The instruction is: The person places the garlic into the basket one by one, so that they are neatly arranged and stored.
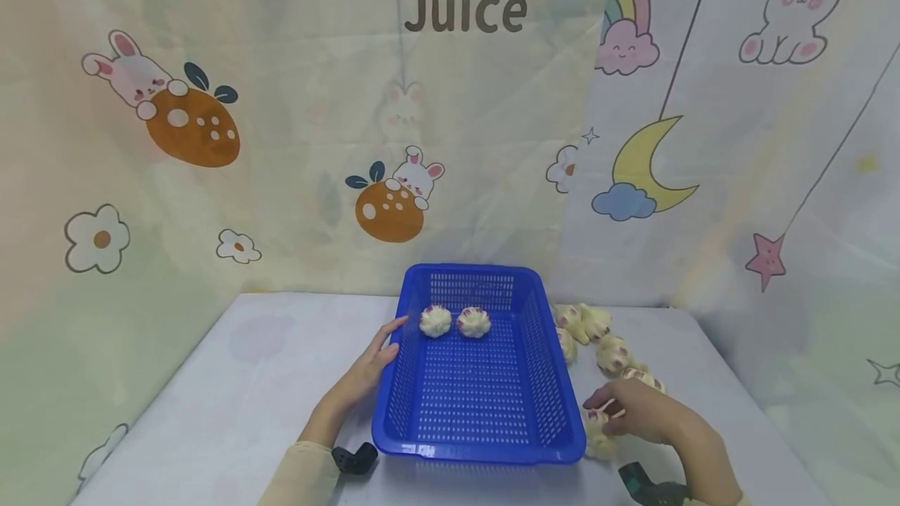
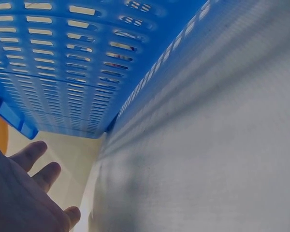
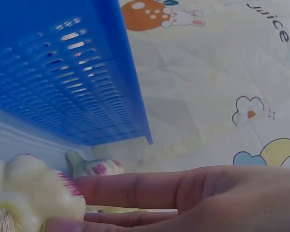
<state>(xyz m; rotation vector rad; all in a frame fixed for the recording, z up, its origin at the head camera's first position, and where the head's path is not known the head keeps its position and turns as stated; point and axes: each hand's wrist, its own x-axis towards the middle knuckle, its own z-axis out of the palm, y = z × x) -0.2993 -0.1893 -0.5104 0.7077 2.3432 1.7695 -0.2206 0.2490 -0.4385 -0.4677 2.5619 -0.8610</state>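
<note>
A blue perforated plastic basket (image 1: 478, 437) stands on the white table, with two garlic bulbs, one (image 1: 436, 321) and another (image 1: 474, 322), side by side near its far end. My left hand (image 1: 366, 373) rests at the basket's left rim, its fingers loosely extended. In the left wrist view several fingers (image 2: 46, 175) point out beneath the rim and hold nothing. To the right of the basket's near corner, my right hand (image 1: 643, 411) pinches a garlic bulb (image 3: 26, 193) between thumb and fingers. The bulb's root end faces the right wrist camera.
More garlic bulbs (image 1: 613, 354) lie in a loose group on the table (image 1: 281, 381) along the basket's right side. A patterned cloth (image 1: 309, 139) with cartoon rabbits hangs behind the table. Dark devices are strapped at both wrists.
</note>
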